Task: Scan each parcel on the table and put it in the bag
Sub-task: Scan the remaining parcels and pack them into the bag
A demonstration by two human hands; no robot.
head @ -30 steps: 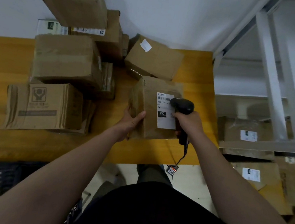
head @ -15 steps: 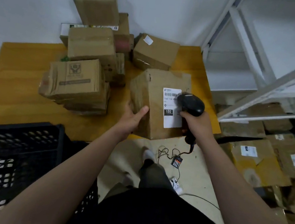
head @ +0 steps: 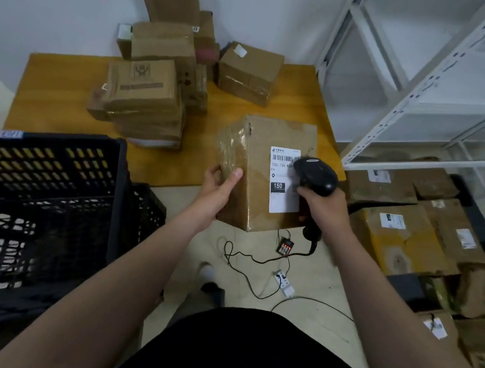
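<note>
Far to the left of the labelled parcel point(head: 254, 173) we had a black plastic crate point(head: 39, 189), set lower than the tabletop point(head: 64, 85). Behind and left of the parcel, a stack of cardboard parcels point(head: 152, 87) sat on the tabletop against the wall. A single brown box with a white sticker point(head: 249, 71) stood directly behind the parcel.

Our left hand point(head: 219, 190) gripped the parcel's left side, thumb on the taped front face and fingers wrapped around the edge. The parcel stood upright at the near edge of the tabletop, its lower part hanging past that edge. We could not tell whether it touched the wood. On the parcel's front face was a white shipping label point(head: 280, 188).

Just right of the label, our right hand point(head: 323, 215) was clenched around the handle of a black barcode scanner point(head: 315, 176). The scanner's head covered the right end of the label's barcode. Below the parcel, the scanner's cable point(head: 256, 259) trailed across the floor.

To the right of the parcel, labelled parcels point(head: 397, 233) lay piled on the floor. Above them stood a white metal shelving rack point(head: 428, 99).
</note>
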